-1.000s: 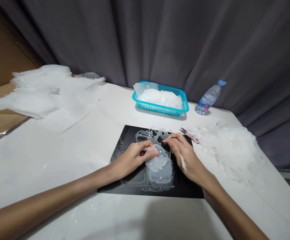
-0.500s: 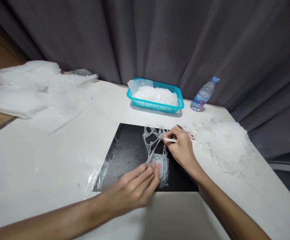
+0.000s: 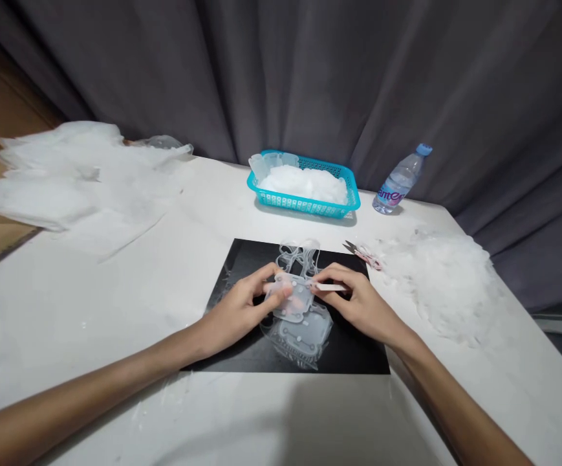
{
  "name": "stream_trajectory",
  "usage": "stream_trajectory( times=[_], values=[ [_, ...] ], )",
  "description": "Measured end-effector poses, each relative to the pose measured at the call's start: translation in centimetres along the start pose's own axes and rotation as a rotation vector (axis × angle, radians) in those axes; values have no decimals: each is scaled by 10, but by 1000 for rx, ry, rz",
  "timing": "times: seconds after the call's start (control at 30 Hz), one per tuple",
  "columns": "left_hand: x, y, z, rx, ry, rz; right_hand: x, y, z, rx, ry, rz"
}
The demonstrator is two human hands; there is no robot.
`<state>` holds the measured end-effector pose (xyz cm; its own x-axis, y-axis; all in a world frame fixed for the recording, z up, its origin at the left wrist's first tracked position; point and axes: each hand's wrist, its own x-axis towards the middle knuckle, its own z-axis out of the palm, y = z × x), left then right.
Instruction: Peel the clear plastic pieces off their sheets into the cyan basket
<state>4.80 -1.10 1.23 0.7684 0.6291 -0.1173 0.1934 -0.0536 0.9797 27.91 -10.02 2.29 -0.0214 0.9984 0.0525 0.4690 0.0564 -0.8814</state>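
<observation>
Between thumb and fingers, my left hand (image 3: 244, 307) grips a translucent, rounded-square plastic piece (image 3: 293, 304), raised above the black mat (image 3: 222, 356). My right hand (image 3: 358, 301) is closed around a slim white tool (image 3: 330, 287), its tip at the right edge of that piece; what kind of tool it is I cannot tell. Below the held piece lies a stack of similar clear pieces (image 3: 307, 333) with thin film around it. Looped clear plastic strips (image 3: 300, 255) spread on the mat just beyond my fingers.
A turquoise basket (image 3: 304, 207) at the back holds white, fluffy-looking material. Right of it stands a water bottle (image 3: 398, 181). Scissors (image 3: 365, 254) lie by a pile of white scraps (image 3: 450, 285) on the right. Thin white sheets (image 3: 72, 175) are heaped at the left.
My left hand has moved up and left and now holds the rounded-square piece up off the stack. The right hand, with the white tool, has shifted slightly down, uncovering the scissors.
</observation>
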Motion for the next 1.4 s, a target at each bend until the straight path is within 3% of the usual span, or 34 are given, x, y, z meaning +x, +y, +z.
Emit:
stream_trajectory(
  times=[0.27, 0.37, 0.57, 0.73, 0.9, 1.07, 1.2, 1.4],
  values=[
    [-4, 2, 3, -214, 50, -4, -6, -10, 7, 334, -138, 61],
    [-5, 1, 6, -262, 56, -27, -7, -9, 9, 372, -129, 68],
    [-2, 1, 9, -420, 22, -91, -8, -5, 15, 318, 20, 74],
    [-6, 5, 14, -498, -77, -179, -3, 8, 29, -111, 256, -42],
    [-8, 4, 9, -381, -132, -148, 1, 12, 17, -229, 248, -52],
    [-10, 5, 5, -129, -51, -65, -2, 6, -5, 62, 77, -31],
    [-12, 5, 8, -52, -1, -45, -4, -1, 5, 75, 6, 13],
    [-13, -1, 12, 138, 1, -19, -3, -2, 20, 92, 52, 9]
  ],
)
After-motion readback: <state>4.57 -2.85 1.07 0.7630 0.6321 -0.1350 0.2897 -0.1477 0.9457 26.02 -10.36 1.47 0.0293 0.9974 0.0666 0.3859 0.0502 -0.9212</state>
